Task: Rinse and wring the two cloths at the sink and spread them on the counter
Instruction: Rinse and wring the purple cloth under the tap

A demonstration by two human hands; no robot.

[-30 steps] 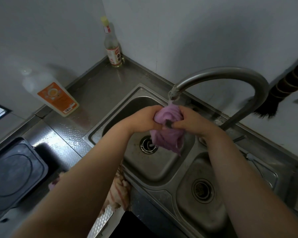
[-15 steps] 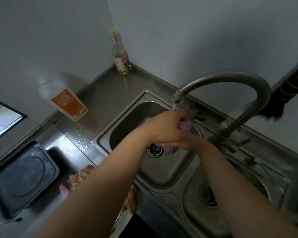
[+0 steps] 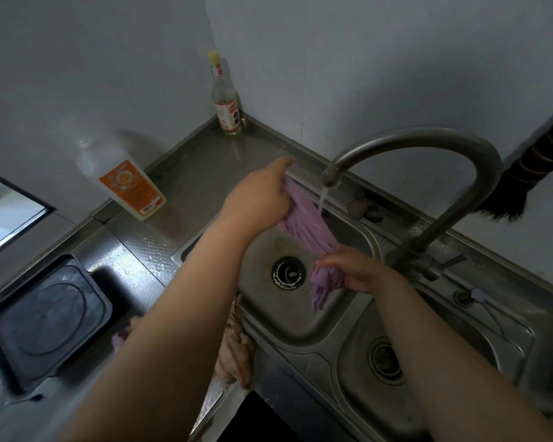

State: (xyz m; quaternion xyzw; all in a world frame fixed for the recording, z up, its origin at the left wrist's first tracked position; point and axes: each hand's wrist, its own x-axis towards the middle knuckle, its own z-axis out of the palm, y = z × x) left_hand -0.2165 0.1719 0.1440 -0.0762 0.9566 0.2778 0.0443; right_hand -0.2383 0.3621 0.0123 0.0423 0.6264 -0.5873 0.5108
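Purple cloth [image 3: 304,228] stretched between hands under running faucet [image 3: 428,145]: left hand [image 3: 259,199] grips top, right hand [image 3: 355,271] grips lower end.

left hand [image 3: 258,199]: raised, gripping | right hand [image 3: 356,271]: lower, gripping

The left hand [image 3: 257,199] covers the upper end of the bunched purple cloth [image 3: 304,226], so the fingers gripping it cannot be seen. The right hand [image 3: 356,271] hides the stretch of cloth it closes round. Below the left forearm, a crumpled pink-and-cream striped cloth [image 3: 237,352] on the counter [image 3: 134,250] edge is mostly covered by the arm. Left of that arm, the black square tray [image 3: 42,317] is cut off by the frame edge. Far right of the right hand, a dark brush [image 3: 530,186] runs out of frame. The labels on the clear glass bottle [image 3: 225,97] and white plastic bottle [image 3: 128,183] beyond the left hand are too small to read.
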